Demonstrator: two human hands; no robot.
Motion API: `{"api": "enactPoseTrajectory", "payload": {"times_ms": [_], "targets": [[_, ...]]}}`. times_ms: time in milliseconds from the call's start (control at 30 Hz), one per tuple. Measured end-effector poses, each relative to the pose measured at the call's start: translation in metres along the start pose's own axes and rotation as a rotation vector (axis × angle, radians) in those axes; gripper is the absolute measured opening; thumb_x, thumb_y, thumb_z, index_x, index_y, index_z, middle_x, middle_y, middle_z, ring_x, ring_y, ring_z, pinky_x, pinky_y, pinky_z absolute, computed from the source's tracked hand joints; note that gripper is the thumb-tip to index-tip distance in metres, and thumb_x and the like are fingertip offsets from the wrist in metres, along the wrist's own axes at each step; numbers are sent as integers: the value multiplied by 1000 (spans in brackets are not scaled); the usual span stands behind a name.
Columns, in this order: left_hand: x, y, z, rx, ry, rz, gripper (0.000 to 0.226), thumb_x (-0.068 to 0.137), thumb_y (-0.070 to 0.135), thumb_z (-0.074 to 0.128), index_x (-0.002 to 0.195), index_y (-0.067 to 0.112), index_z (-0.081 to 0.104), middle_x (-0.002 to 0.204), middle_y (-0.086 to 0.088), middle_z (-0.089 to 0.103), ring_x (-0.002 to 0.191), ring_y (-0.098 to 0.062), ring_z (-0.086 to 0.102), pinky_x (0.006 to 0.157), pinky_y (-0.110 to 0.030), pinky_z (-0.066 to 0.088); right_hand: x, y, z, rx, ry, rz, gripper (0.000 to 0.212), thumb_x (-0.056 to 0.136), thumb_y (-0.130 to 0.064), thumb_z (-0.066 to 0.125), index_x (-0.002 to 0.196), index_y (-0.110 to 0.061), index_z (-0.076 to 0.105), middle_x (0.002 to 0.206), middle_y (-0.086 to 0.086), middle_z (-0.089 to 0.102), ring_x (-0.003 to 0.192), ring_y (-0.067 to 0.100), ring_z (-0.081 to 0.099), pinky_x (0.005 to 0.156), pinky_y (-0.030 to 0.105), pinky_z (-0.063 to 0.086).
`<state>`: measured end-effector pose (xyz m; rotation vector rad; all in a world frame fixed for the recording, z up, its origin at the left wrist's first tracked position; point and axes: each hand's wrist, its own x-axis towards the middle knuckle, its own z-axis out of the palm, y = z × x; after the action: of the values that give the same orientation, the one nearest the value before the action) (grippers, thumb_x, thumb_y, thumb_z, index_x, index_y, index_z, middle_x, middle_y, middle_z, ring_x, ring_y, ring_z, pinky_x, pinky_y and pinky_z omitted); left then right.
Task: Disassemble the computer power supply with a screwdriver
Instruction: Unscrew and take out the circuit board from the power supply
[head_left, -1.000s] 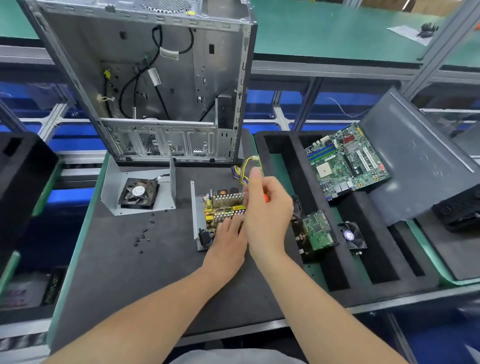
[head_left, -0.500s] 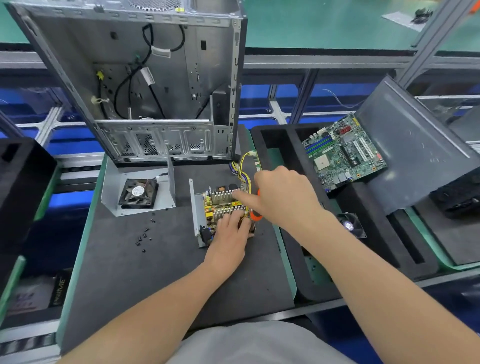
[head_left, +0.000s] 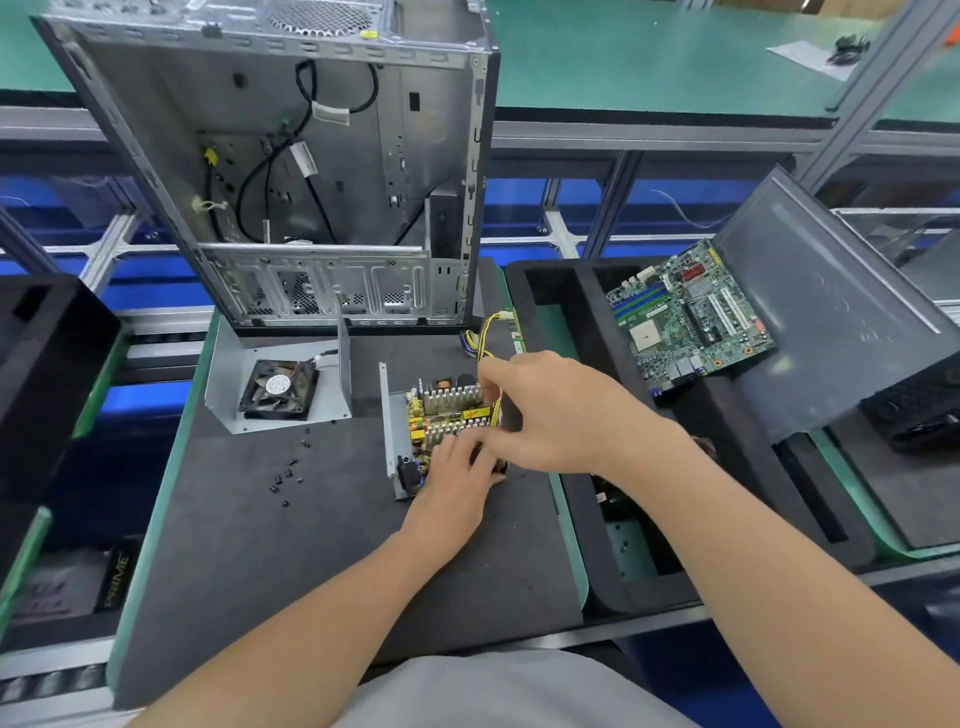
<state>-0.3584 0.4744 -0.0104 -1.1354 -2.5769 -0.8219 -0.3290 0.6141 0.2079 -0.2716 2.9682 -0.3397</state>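
Observation:
The opened power supply (head_left: 447, 410) lies on the black mat, its yellow circuit board with heat sinks sitting in a grey metal base (head_left: 387, 415). My left hand (head_left: 457, 473) rests on the near end of the board, fingers laid over the components. My right hand (head_left: 550, 410) reaches over the board's right edge, with index finger and thumb stretched toward it on either side of the yellow wires (head_left: 485, 332). Its palm is turned away and no screwdriver shows. The power supply's cover with its black fan (head_left: 278, 387) stands to the left.
Several small black screws (head_left: 291, 467) lie scattered on the mat left of the power supply. An empty computer case (head_left: 291, 171) stands upright behind. To the right, a black foam tray (head_left: 571, 291) holds a green motherboard (head_left: 685, 317), with a grey side panel (head_left: 831, 312) leaning beside it.
The orange screwdriver seen in my right hand earlier is out of sight now. That hand has swung from upright above the board to reaching in from the right. My left hand stays on the board.

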Motion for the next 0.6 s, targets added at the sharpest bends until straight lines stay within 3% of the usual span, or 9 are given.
{"api": "enactPoseTrajectory", "payload": {"times_ms": [67, 133, 233, 333, 400, 500, 600], "targets": [[0, 0, -3, -2, -23, 11, 33, 93, 14, 70, 120, 10, 51, 120, -9, 39, 94, -26, 39, 82, -45, 50, 4, -3, 6, -101, 38, 77, 38, 99, -58, 51, 91, -21, 49, 75, -2, 47, 79, 31, 59, 56, 35, 40], [-2, -3, -8, -21, -57, 39, 29, 92, 8, 67, 115, 12, 49, 122, -8, 39, 94, -26, 38, 85, -44, 48, 7, -4, 8, -120, 23, 39, 29, 105, -46, 49, 93, -20, 51, 75, -1, 46, 79, 32, 60, 55, 34, 37], [-5, -8, -13, -58, -90, 76, 34, 93, 4, 62, 119, 15, 44, 132, -9, 41, 102, -28, 41, 92, -41, 45, 5, 3, 1, -56, -34, -68, 5, 100, -24, 56, 104, -23, 57, 87, -5, 55, 84, 21, 58, 66, 40, 52], [-6, -7, -15, -65, -80, 74, 35, 93, 4, 62, 121, 16, 44, 136, -10, 41, 106, -30, 43, 96, -42, 44, -1, 9, -6, 73, -96, -110, 30, 87, -12, 64, 111, -27, 55, 90, -10, 52, 75, 6, 50, 68, 43, 53], [-6, -6, -15, -65, -74, 75, 36, 92, 4, 62, 121, 15, 45, 134, -10, 41, 104, -29, 43, 96, -41, 44, -3, 7, -3, 47, -43, -101, 28, 85, -18, 67, 110, -24, 54, 95, -8, 51, 77, 14, 52, 69, 42, 53], [-7, -6, -15, -57, -71, 83, 31, 92, 4, 62, 117, 13, 48, 129, -9, 41, 98, -27, 41, 90, -43, 45, 0, 4, 7, -92, 54, 14, 29, 98, -48, 59, 96, -21, 48, 90, -1, 55, 82, 30, 59, 67, 39, 50], [-7, -6, -14, -51, -59, 83, 23, 93, 5, 59, 115, 10, 52, 130, -11, 45, 99, -29, 43, 91, -44, 45, 5, 2, 10, -109, 43, 42, 26, 103, -40, 53, 94, -16, 49, 89, 7, 58, 85, 37, 60, 68, 41, 51]]}}
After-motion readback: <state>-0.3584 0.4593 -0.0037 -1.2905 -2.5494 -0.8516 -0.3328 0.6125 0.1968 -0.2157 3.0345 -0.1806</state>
